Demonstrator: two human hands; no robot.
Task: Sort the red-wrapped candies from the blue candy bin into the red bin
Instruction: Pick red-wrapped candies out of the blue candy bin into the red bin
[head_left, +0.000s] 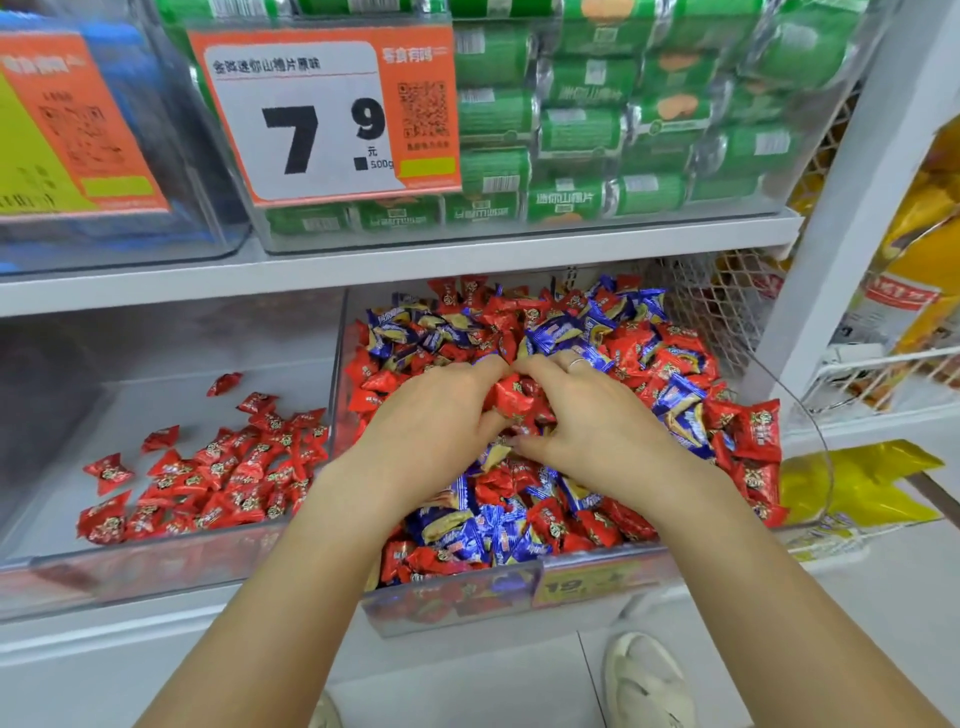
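Far left, top shelf: a clear bin with blue packs (111, 57) behind an orange-and-yellow tag (67, 130). Beside it, a price tag (322, 111) reading 7.9, fixed to a clear bin of green packs (613, 130).

Lower shelf, left: the red bin (130, 571), a clear tray with only red candies (228, 473) inside, heaped toward its front right corner, a few lying apart farther back and to the left.

Just right of it, touching wall to wall: the mixed bin (452, 608), piled high with red and blue candies (561, 332) jumbled together.

Over the middle of that pile: left hand (431, 426), palm down, fingers curled into the heap, thumb tucked against the candies below. Held in the cup formed with the other hand: a clump of red candies (514, 397). Cannot tell exactly how many pieces, or which fingers pinch which.

Right hand (592, 421), also palm down, fingers bent round the same clump, fingertips meeting the left hand's at the far side; a ring (575, 362) on one finger.

Bin front, right part: a yellow label (587, 584), blurred.

Further right: wire mesh (711, 301), a white upright (852, 182), yellow bags (862, 483) on a neighbouring rack.

Bottom, on the floor: a pale shoe (649, 680).
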